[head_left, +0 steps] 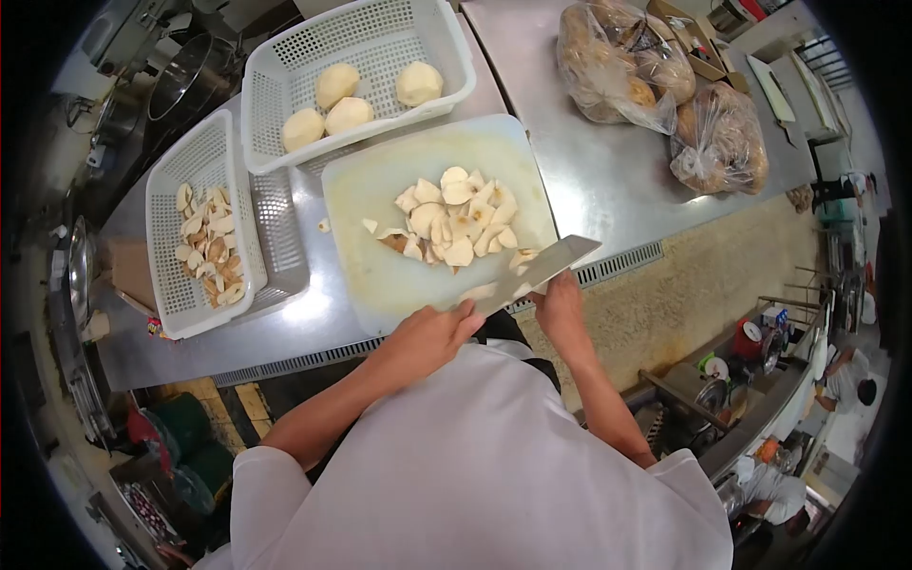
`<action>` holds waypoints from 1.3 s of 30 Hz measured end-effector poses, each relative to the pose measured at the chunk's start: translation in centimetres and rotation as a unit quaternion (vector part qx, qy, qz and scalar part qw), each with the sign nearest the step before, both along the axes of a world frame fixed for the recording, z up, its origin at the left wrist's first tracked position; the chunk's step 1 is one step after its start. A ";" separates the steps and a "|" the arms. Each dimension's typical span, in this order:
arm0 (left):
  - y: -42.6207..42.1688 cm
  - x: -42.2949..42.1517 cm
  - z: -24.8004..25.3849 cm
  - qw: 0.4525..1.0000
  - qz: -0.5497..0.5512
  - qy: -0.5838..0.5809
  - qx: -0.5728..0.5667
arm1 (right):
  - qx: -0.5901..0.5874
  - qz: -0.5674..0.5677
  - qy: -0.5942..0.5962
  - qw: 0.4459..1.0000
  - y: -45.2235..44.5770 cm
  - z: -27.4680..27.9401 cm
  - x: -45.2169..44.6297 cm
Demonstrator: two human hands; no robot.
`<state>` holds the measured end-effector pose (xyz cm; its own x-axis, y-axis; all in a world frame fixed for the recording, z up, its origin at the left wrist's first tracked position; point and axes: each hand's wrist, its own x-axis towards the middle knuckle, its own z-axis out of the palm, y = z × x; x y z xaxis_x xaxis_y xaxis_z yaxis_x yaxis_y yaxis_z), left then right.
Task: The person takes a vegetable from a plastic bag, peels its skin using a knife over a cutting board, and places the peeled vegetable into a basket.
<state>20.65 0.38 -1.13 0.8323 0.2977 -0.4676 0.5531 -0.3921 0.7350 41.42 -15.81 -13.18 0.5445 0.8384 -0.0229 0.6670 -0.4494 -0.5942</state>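
Observation:
A broad-bladed kitchen knife [541,273] is in my left hand [435,334], which is closed around its handle end. The blade slants up to the right over the near right edge of the white cutting board [366,275]. My right hand [560,302] is just below the blade, its fingertips partly hidden by the metal, so I cannot tell whether they grip anything. Pale cut slices [459,223] of a peeled root vegetable lie heaped on the board, some with brown spots. A few pale bits cling to or lie along the blade.
Behind the board, a white perforated basket [285,84] holds several peeled round vegetables [419,84]. Another basket [249,233] at left contains peelings and scraps. Clear bags of brown unpeeled vegetables [622,66] rest on the steel table [594,180]. Other people work at far right.

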 end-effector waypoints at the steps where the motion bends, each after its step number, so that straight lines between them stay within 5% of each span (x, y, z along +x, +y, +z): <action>1: -0.4 0.9 -1.4 0.998 0.012 -0.052 0.025 | 0.001 0.001 0.000 1.000 0.1 0.2 -0.1; 11: 0.7 0.9 -2.9 0.999 0.027 -0.019 -0.032 | -0.007 -0.020 0.004 1.000 0.0 2.7 -1.0; 13: 1.4 3.3 -4.0 0.975 0.066 0.125 -0.174 | -0.009 -0.007 0.001 1.000 -0.2 3.0 -0.7; 14: 1.5 3.9 -5.6 0.975 0.068 0.122 -0.172 | -0.012 -0.009 0.002 1.000 -0.3 2.8 -0.8; 16: 1.7 4.6 -8.8 0.922 0.175 0.028 -0.346 | -0.013 -0.010 0.001 1.000 -0.1 3.0 -0.7; 22: 1.9 1.0 -0.5 0.986 0.047 0.045 -0.150 | -0.072 -0.012 0.022 0.997 -0.4 4.0 -0.8; 25: 0.9 -1.6 -2.1 0.999 0.007 -0.046 -0.008 | -0.093 0.005 -0.007 0.996 -0.7 2.5 -0.8; 28: 0.4 -0.8 -4.8 0.990 0.021 -0.136 0.018 | -0.050 -0.004 0.007 0.999 -0.7 2.0 -0.9; 29: 0.9 0.3 -5.0 0.990 0.024 -0.136 0.020 | -0.057 0.013 -0.012 0.998 -0.7 2.5 -1.0; 31: 2.0 2.7 -5.3 0.973 0.077 0.083 -0.200 | -0.065 0.034 -0.034 0.997 -1.3 2.4 -1.0; 39: 1.9 1.4 -4.9 0.962 0.088 0.078 -0.246 | -0.011 0.048 -0.029 0.998 -2.8 0.4 -0.4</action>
